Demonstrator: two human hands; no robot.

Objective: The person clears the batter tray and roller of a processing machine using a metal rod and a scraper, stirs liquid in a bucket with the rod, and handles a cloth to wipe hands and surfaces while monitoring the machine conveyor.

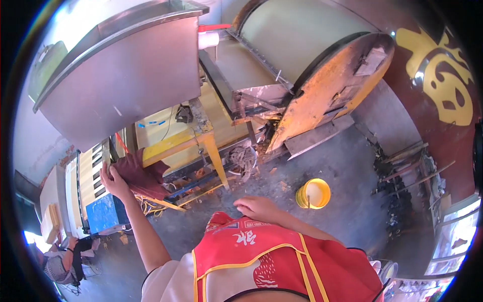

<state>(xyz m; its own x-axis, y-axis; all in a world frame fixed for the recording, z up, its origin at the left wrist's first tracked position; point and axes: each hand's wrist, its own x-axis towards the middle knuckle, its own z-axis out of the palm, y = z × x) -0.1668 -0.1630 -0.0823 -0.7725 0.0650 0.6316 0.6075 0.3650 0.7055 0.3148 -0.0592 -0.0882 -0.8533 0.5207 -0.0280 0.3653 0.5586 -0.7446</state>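
My left hand [115, 183] reaches out at the left, its thumb and fingers at the lower end of a narrow grey metal piece [106, 152]. The fingers look closed there, but what lies between them is too small to make out. Beside that hand a dark red cloth [141, 174] hangs over a yellow metal frame [173, 146]. Below sits a blue box-shaped part [106, 214] of the machine. My right hand [255, 207] is in front of my red apron [241, 246], fingers curled together, with nothing visible in it.
A large steel tank [126, 75] stands above the frame. Farther right is a big drum [297, 40] with an orange end plate [332, 90]. A yellow bucket [313, 194] of pale liquid stands on the floor. Another person [63, 264] is at lower left.
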